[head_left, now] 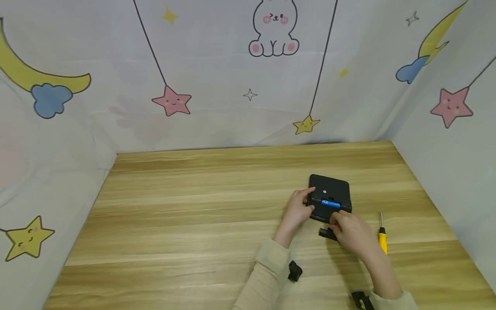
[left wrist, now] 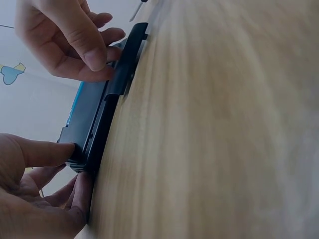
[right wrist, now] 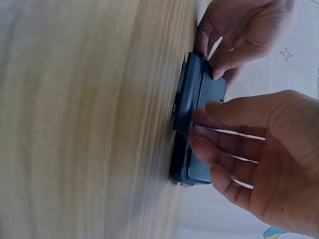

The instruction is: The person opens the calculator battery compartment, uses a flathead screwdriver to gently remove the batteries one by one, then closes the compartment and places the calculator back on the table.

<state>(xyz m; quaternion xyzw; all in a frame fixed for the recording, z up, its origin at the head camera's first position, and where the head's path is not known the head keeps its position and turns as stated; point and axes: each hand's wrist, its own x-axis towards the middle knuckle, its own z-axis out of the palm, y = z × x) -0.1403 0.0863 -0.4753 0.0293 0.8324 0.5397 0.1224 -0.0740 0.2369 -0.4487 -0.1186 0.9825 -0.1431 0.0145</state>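
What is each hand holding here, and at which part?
The left hand grips the black device at its left edge. The right hand pinches a small black cover at the device's near edge.

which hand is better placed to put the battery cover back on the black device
Right, probably. The right hand already rests on the loose black cover at the near edge of the black device, while the left hand steadies its left side.
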